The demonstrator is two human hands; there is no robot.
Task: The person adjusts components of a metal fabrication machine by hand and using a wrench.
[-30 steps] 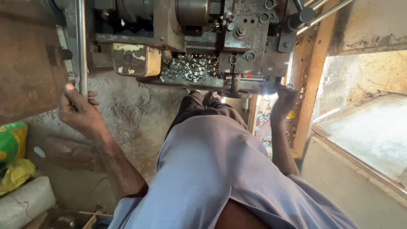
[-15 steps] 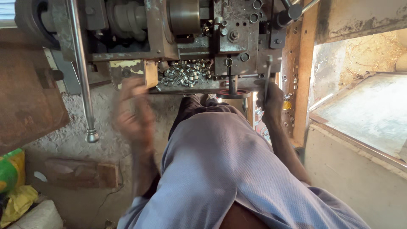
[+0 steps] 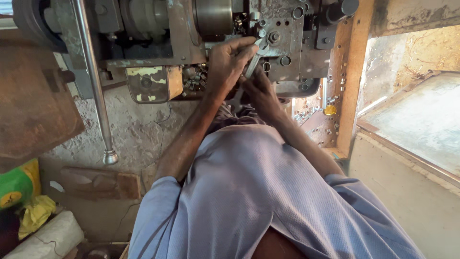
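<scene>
Two hands at one wrench on a grimy metal machine.

From the left: one long steel lever (image 3: pixel 93 86) hangs untouched; the left hand (image 3: pixel 229 62) closes its grip around one wrench (image 3: pixel 254 57), set against the machine block (image 3: pixel 282 33) (bolt hidden); the right hand (image 3: pixel 256 88) sits just below, its grip unclear.

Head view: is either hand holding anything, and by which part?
The left hand has a grip on a metal wrench by its handle. The right hand sits beneath; its hold cannot be told.
</scene>
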